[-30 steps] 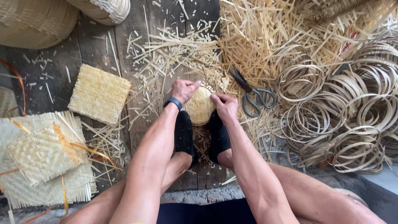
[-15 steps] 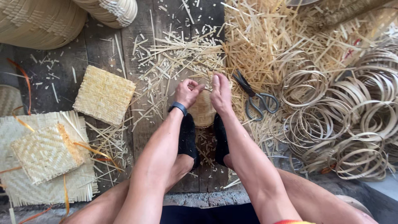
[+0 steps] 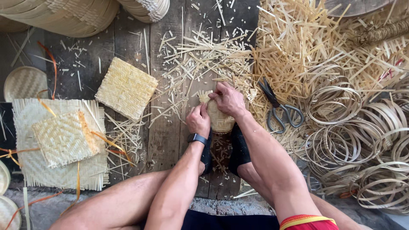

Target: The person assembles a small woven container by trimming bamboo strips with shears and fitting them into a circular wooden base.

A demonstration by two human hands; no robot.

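what lies on the plank floor, counted

one pair of scissors (image 3: 281,111) lies at the right of the floor's middle. three flat woven squares are out: one woven square (image 3: 126,88) alone left of centre, a smaller woven square (image 3: 64,138) stacked on a large fringed mat (image 3: 30,166) by the left edge. one small woven basket (image 3: 219,119) sits between two hands, the left hand (image 3: 198,120) and the right hand (image 3: 229,99). one wristband (image 3: 197,138) shows. two dark socks (image 3: 239,149) press the basket. the thin hoops (image 3: 341,140) along the right edge and the loose straw strips (image 3: 294,47) at the top right corner are too many to count.
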